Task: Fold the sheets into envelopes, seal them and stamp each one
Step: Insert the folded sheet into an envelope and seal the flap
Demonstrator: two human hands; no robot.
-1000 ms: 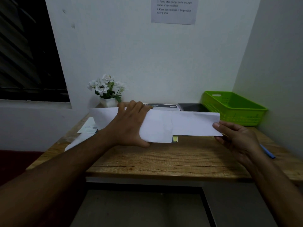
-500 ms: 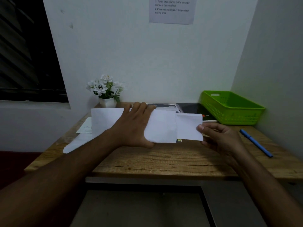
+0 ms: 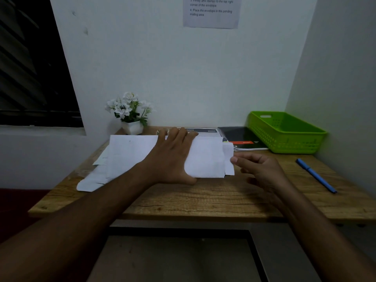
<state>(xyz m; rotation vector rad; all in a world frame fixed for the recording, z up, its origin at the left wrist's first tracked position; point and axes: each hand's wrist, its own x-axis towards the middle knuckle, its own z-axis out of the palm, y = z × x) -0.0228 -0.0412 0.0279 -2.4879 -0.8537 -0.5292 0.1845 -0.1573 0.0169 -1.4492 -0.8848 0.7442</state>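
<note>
The step in hand looks like the first fold of an envelope, with sealing and stamping not yet begun. Towards the left edge of the desk, loose sheets lie fanned out, one corner reaching the front left. Partly on top of them lies the working sheet, flat across the back middle of the desk, near the back edge.

The left hand lies across the middle of the sheet, palm down with its fingers straight, and pins it in place. To the right of that hand the sheet's right end is turned in over itself. The doubled paper there does not line up, and a narrow strip juts out past the upper layer.

The right hand sits just beside that end with its thumb tip at the paper's edge. Its fingers are loosely curled and appear to hold nothing.

The sheet's long axis runs left to right, parallel with the desk's back edge, and its folded end points towards the right edge.

Next, I judge, the fold needs squaring and creasing flat while the left hand keeps its hold. The left end then needs bringing in to match.
</note>
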